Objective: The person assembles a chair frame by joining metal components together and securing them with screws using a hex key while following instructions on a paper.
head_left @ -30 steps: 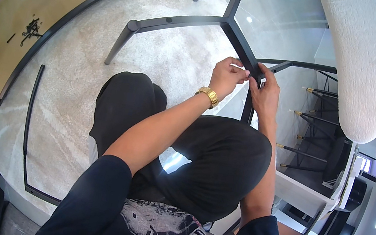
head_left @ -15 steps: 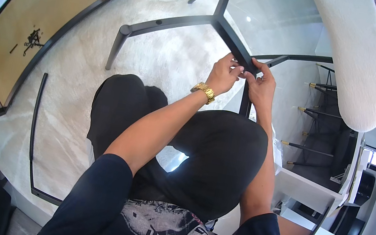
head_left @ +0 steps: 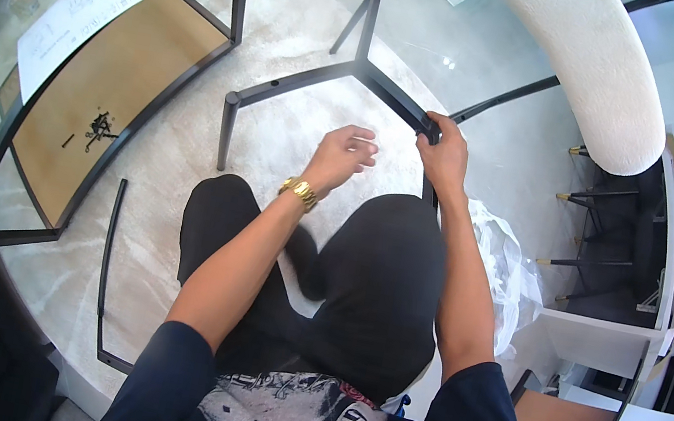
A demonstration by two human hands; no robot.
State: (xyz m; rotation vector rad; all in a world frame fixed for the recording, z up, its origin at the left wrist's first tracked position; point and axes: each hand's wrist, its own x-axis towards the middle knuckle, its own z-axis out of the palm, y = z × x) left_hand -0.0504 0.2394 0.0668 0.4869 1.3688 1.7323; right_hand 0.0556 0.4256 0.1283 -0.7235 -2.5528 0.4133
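Observation:
Beyond my knees stands a black metal frame (head_left: pixel 316 74) whose bars meet in a Y-shaped joint. My right hand (head_left: pixel 443 162) is closed around the near right end of one bar, thumb and fingers on its corner. Off the frame, my left hand (head_left: pixel 341 162) hangs over the pale floor with its fingers loosely bent and apart, and I see nothing clear in them. A gold watch (head_left: pixel 300 193) sits on my left wrist. The inner side of my right hand's grip is partly hidden.
At left, a table with a wooden shelf (head_left: pixel 148 55) holds a pile of small black hardware (head_left: pixel 102 126) and a white printed sheet (head_left: pixel 86 22). A bent black bar (head_left: pixel 111 247) lies on the rug. A clear plastic bag (head_left: pixel 501 276) and a white padded piece (head_left: pixel 600 72) are at right.
My left hand has come off the bar and moved left toward me. My right hand stays on the frame. The view has shifted, showing more of the left table and the sheet.

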